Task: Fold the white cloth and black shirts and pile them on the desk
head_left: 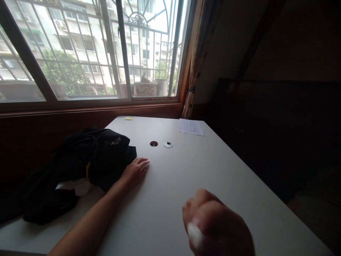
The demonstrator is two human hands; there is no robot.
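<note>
My left hand (135,170) lies flat on the white table (213,170), fingers stretched out, right beside a heap of black clothing (87,160) at the table's left. My right hand (215,224) is raised close to the camera at the lower right, blurred, with its fingers curled into a fist. Something small and white shows at the lower edge of that fist; I cannot make out what it is.
A round cable hole (153,143) and its white cap (168,144) sit mid-table. A printed sheet of paper (191,127) lies at the far right corner, a yellow sticky note (128,118) at the far edge. A barred window (87,49) stands behind; darkness lies to the right.
</note>
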